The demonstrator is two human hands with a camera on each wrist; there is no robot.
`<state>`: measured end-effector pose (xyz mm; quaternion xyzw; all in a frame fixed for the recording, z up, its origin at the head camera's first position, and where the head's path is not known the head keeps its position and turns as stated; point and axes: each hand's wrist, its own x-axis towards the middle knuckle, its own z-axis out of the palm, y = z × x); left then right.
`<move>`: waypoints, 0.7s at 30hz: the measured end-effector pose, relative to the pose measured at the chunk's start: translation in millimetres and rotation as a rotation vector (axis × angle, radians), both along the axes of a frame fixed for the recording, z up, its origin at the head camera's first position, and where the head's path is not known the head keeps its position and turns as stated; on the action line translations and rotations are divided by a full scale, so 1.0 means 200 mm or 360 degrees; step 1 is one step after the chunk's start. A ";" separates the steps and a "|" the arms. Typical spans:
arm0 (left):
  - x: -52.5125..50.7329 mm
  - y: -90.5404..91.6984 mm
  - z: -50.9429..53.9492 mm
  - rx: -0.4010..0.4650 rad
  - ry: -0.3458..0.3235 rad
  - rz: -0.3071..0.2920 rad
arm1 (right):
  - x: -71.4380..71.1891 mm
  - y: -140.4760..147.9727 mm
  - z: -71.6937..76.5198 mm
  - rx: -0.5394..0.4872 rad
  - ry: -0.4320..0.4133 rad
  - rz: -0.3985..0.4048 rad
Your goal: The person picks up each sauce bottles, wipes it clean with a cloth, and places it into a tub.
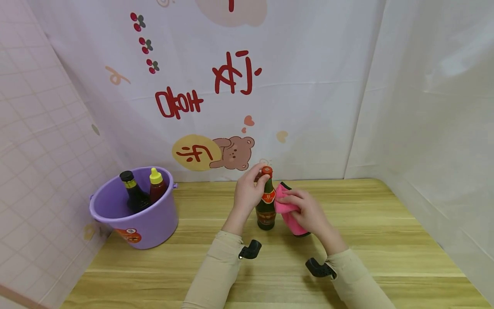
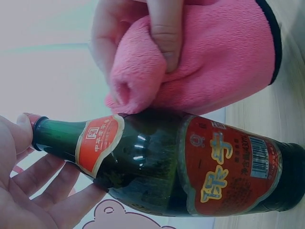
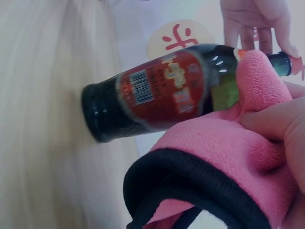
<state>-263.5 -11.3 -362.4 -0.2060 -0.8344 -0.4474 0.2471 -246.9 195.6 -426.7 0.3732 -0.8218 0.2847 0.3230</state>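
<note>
A green glass bottle (image 1: 266,218) with red labels and a red cap stands upright on the table. My left hand (image 1: 248,191) holds it by the top, thumb at the cap and fingers behind the neck, as the left wrist view (image 2: 33,186) shows. In my right hand (image 1: 308,211) is a pink cloth (image 1: 284,206) with black edging, pinched between thumb and fingers. The bunched part of this cloth (image 2: 138,71) lies against the bottle's shoulder, on the right side. The black-edged end (image 3: 190,171) hangs loose below the right hand.
To the left stands a purple bucket (image 1: 154,231), with a dark bottle (image 1: 137,198) with a black cap and a yellow-topped squeeze bottle (image 1: 157,189) inside. A printed white curtain (image 1: 308,107) rises behind the wooden table (image 1: 366,240).
</note>
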 end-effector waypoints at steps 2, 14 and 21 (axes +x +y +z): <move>0.00 0.00 0.00 0.0003 -0.0010 0.0002 | 0.00 0.01 -0.02 -0.0016 0.0007 -0.0011; 0.00 0.00 0.00 0.0022 0.0005 -0.0001 | 0.00 0.02 -0.10 -0.0061 0.0018 0.0048; 0.00 0.00 0.00 0.0000 -0.0010 0.0012 | -0.01 0.04 -0.15 -0.0009 0.0014 0.0039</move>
